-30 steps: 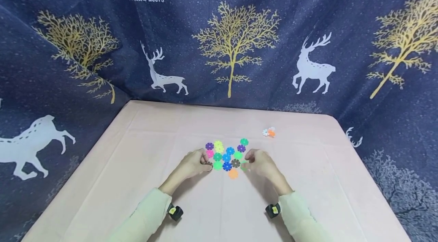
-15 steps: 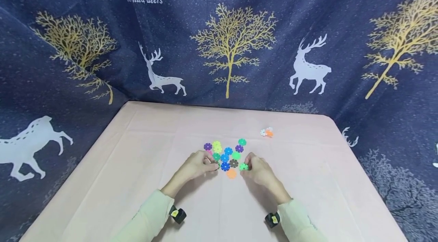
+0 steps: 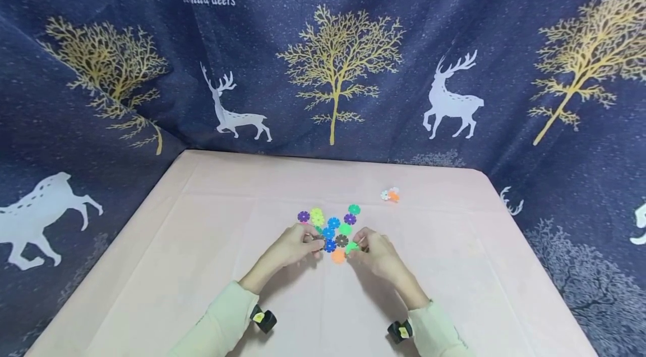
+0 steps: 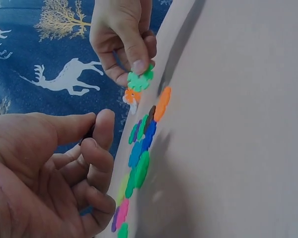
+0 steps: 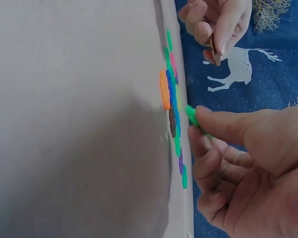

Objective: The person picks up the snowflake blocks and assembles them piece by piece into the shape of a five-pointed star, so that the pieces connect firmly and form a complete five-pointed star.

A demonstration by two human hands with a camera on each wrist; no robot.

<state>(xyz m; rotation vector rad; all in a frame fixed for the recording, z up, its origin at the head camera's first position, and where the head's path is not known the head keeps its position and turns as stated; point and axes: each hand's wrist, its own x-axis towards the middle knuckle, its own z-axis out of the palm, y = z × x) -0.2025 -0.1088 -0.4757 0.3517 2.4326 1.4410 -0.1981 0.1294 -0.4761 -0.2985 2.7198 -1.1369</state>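
In the head view my left hand is over the left part of a group of notched plastic snowflake discs. Thumb and index finger pinch a brown snowflake disc, seen edge-on in the right wrist view and mostly hidden in the left wrist view. My right hand, at the group's right side, pinches a green snowflake disc between thumb and fingers. Both held discs are raised above the table. Near the hands lie a dark blue disc, another brown disc and an orange disc.
Farther back in the group are yellow discs, a purple disc and a green disc. A small white and orange cluster lies apart at the back right. The pink-covered table meets a dark blue printed curtain.
My left hand has moved right with the brown disc, lifting it above the group. The right hand, holding the green disc, has come slightly left, so the hands are closer together.
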